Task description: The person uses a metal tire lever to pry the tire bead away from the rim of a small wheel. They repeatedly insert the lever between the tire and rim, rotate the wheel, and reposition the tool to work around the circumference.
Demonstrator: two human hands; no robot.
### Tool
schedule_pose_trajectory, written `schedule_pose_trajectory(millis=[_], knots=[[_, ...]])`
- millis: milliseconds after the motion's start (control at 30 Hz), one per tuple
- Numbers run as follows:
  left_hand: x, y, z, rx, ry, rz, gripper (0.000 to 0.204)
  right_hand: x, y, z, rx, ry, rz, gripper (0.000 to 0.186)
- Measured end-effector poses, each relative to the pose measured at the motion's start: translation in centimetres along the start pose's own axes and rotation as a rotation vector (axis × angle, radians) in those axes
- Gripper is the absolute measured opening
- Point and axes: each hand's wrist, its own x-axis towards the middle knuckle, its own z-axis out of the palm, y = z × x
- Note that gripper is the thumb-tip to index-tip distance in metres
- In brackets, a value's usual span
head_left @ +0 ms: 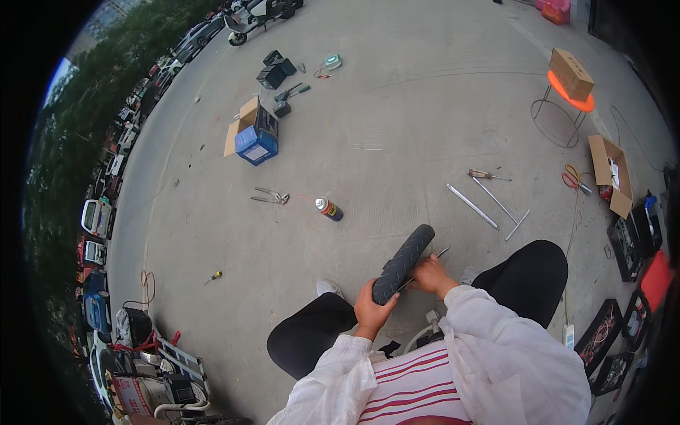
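A small black scooter tyre with a grooved tread stands tilted between my knees. My left hand is wrapped round its near left end. At the tyre's right side my right hand is closed on a thin metal lever. One end of the lever sticks out past the fingers, and another part shows against the tyre's edge. The wheel's inner side is mostly hidden from me. Beyond the tyre, to the left, a spray can stands upright on the concrete.
Pliers and a blue box are ahead left; a small screwdriver lies left. Right are a metal tube, a T-handle wrench, a wooden-handled screwdriver, scissors, a carton and toolboxes. An orange stool stands farther off.
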Motion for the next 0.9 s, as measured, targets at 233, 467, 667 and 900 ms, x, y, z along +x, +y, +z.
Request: schedule_pose_trajectory(millis=[233, 467, 667, 900], knots=[[2.3, -0.1, -0.5, -0.005, 0.023, -0.19, 0.069, -2.1, -3.9, -3.7, -0.07, -0.027, 0.118, 0.035], [3.3, -0.5, -1.7, -0.1, 0.102, -0.388, 0.066, -4.7, -7.8, -4.8, -0.1, -0.009, 0.153, 0.035], [3.4, 0.4, -1.8, -0.033, 0.086, -0.375, 0.066, -7.3, -9.0, -4.7, -0.091, -0.139, 0.161, 0.026], [3.9, 1.4, -1.8, -0.02, 0.133, -0.423, 0.064, -9.1, -10.1, -6.3, -0.071, -0.206, 0.107, 0.015]])
